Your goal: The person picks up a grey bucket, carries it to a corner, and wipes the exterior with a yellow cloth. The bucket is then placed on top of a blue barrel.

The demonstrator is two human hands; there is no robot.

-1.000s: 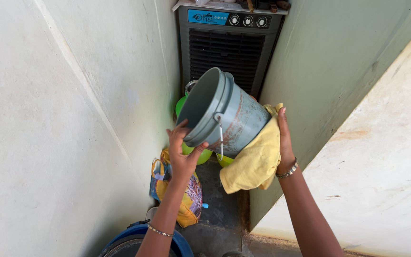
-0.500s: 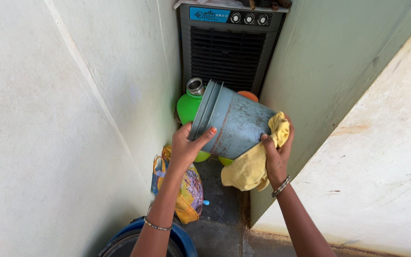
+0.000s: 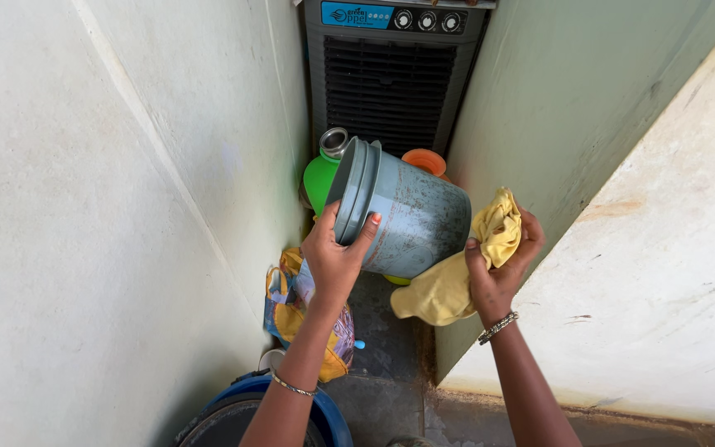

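Note:
A grey-blue plastic bucket (image 3: 407, 211) lies tipped on its side in mid-air, its mouth turned to the left and away from me. My left hand (image 3: 337, 252) grips the bucket's rim from below. My right hand (image 3: 502, 265) holds a crumpled yellow cloth (image 3: 457, 273) against the bucket's bottom right side. Both wrists wear thin bangles.
I stand in a narrow gap between a white wall (image 3: 109, 207) and a pale green wall (image 3: 573, 99). An air cooler (image 3: 391, 74) blocks the far end. A green container (image 3: 320, 178), an orange lid (image 3: 425, 161), a printed bag (image 3: 304, 310) and a blue tub (image 3: 250, 410) crowd the floor.
The bucket has turned from mouth-up-left to lying sideways, its mouth now facing away. My right hand with the cloth has slid from the bucket's upper right down to its base.

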